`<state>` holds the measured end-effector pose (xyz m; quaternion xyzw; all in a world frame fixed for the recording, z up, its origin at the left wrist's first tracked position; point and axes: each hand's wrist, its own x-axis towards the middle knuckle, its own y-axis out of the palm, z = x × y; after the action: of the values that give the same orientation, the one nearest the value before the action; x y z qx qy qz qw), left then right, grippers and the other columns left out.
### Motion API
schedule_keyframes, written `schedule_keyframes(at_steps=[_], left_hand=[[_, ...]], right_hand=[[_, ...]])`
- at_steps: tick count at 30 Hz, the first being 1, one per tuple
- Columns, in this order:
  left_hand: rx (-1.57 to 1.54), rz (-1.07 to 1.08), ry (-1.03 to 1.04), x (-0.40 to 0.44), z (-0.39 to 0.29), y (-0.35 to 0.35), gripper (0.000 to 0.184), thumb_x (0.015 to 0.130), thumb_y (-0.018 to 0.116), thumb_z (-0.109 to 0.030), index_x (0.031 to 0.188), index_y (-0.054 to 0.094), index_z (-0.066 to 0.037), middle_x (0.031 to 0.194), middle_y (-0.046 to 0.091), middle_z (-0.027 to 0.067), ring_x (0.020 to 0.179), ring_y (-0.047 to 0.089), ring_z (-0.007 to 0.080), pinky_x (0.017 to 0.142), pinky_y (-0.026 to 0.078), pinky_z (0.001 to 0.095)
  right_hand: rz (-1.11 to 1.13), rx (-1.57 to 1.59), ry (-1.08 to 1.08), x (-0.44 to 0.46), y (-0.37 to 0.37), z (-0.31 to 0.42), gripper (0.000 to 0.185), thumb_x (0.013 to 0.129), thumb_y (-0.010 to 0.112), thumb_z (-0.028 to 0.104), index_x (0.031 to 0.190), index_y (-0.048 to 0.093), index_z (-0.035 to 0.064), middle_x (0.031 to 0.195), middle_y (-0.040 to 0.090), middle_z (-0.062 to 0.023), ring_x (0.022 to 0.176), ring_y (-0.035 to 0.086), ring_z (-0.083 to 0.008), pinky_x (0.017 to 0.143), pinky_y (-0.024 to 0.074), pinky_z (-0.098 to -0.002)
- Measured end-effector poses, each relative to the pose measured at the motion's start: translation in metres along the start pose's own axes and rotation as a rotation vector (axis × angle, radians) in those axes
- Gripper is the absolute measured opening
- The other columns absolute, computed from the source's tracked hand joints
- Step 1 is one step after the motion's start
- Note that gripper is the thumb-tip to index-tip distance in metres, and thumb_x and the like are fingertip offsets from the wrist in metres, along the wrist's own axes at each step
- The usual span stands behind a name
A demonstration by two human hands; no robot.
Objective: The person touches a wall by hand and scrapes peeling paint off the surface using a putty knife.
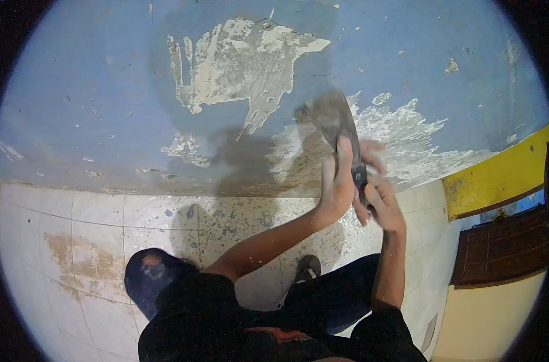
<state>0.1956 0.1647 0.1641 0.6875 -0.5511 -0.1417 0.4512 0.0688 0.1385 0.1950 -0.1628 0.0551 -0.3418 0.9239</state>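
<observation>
A scraper with a wide, dull metal blade and a dark handle is held up in front of the wall, its blade pointing up and left. My right hand is closed around the handle's lower end. Higher up, my left hand grips it where the blade narrows, thumb in front and blurred fingers showing on the far side. Behind the blade is the blue wall, with a large bare grey-white patch and another rough patch to the right. Whether the blade touches the wall I cannot tell.
Paint flakes litter the white tiled floor along the wall's foot. A brown stain marks the tiles at left. My knee and shoe are below. At right are a yellow wall band and a dark wooden door.
</observation>
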Motion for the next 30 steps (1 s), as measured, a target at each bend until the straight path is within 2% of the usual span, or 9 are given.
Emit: schedule_keyframes(at_steps=[1,4,10,12,16,19,26,28,30], left_hand=[[-0.007,0.003,-0.003,-0.005,0.009,-0.005,0.066,0.096,0.016,-0.048,0.099,0.059,0.002,0.073,0.061,0.0049,0.059,0.053,0.0073,0.053,0.043,0.0191],[0.09,0.007,-0.168,-0.031,0.029,-0.016,0.061,0.096,0.021,-0.048,0.096,0.056,0.002,0.066,0.057,0.0036,0.055,0.05,0.0077,0.051,0.041,0.0195],[-0.078,-0.201,-0.083,-0.044,0.036,-0.013,0.043,0.097,0.032,-0.039,0.083,0.046,-0.001,0.059,0.05,0.0041,0.051,0.048,0.0086,0.047,0.038,0.0209],[-0.083,-0.162,-0.089,-0.032,0.031,-0.022,0.041,0.097,0.034,-0.037,0.081,0.046,-0.001,0.058,0.049,0.004,0.05,0.047,0.0087,0.047,0.038,0.0214],[0.007,-0.218,0.004,-0.009,-0.003,-0.036,0.045,0.097,0.035,-0.035,0.071,0.049,-0.001,0.052,0.049,0.0051,0.045,0.047,0.0112,0.047,0.04,0.0249],[-0.018,-0.148,0.214,0.002,-0.035,-0.045,0.046,0.097,0.035,-0.035,0.071,0.049,0.0,0.053,0.05,0.0057,0.044,0.047,0.0107,0.043,0.038,0.0237],[0.013,-0.27,0.204,-0.01,0.009,-0.041,0.049,0.095,0.036,-0.043,0.068,0.047,-0.004,0.049,0.046,0.0049,0.04,0.044,0.0131,0.05,0.044,0.0286],[-0.094,-0.261,0.144,-0.021,0.028,-0.037,0.051,0.095,0.034,-0.044,0.067,0.047,-0.004,0.049,0.046,0.0048,0.041,0.044,0.0131,0.051,0.045,0.0286],[-0.062,-0.238,0.043,-0.029,0.039,-0.031,0.054,0.095,0.031,-0.046,0.064,0.046,-0.005,0.049,0.046,0.0047,0.043,0.045,0.0133,0.053,0.045,0.0294]], right_hand=[[-0.046,0.176,0.106,-0.006,0.015,0.006,0.052,0.093,0.045,0.035,0.134,0.034,0.0055,0.064,0.048,-0.0004,0.045,0.04,-0.0061,0.038,0.0346,-0.0208],[-0.099,0.294,0.405,-0.017,0.028,-0.003,0.06,0.094,0.044,0.032,0.141,0.017,0.0082,0.059,0.04,0.0025,0.044,0.036,-0.0052,0.037,0.0318,-0.0211],[-0.097,0.023,0.331,-0.019,0.042,-0.019,0.047,0.095,0.041,0.034,0.132,0.032,0.0066,0.052,0.04,0.005,0.038,0.032,-0.0036,0.034,0.0244,-0.0202],[-0.246,0.011,0.291,-0.006,0.051,-0.013,0.036,0.095,0.042,0.033,0.115,0.048,0.0035,0.052,0.041,0.0039,0.038,0.033,-0.0038,0.035,0.0248,-0.0201],[-0.166,-0.124,0.21,0.027,0.057,-0.006,0.039,0.093,0.045,0.025,0.124,0.045,0.0012,0.059,0.049,-0.0017,0.051,0.045,-0.0118,0.049,0.0386,-0.0278],[-0.057,-0.037,0.147,0.049,0.077,0.023,0.027,0.09,0.049,0.02,0.078,0.052,-0.0036,0.064,0.052,-0.0089,0.065,0.049,-0.0122,0.061,0.0399,-0.03],[-0.109,-0.014,0.091,0.037,0.056,-0.025,0.026,0.089,0.053,0.019,0.077,0.052,-0.0039,0.074,0.051,-0.0083,0.073,0.046,-0.0105,0.065,0.0378,-0.0267],[-0.108,-0.123,0.014,0.022,0.05,-0.038,0.053,0.092,0.048,0.032,0.133,0.036,0.0007,0.06,0.044,0.005,0.047,0.037,-0.0019,0.039,0.0271,-0.0189],[-0.141,-0.102,0.126,0.005,0.045,-0.039,0.056,0.091,0.049,0.035,0.132,0.036,-0.0011,0.058,0.044,0.0048,0.045,0.037,-0.0025,0.039,0.028,-0.0191]])
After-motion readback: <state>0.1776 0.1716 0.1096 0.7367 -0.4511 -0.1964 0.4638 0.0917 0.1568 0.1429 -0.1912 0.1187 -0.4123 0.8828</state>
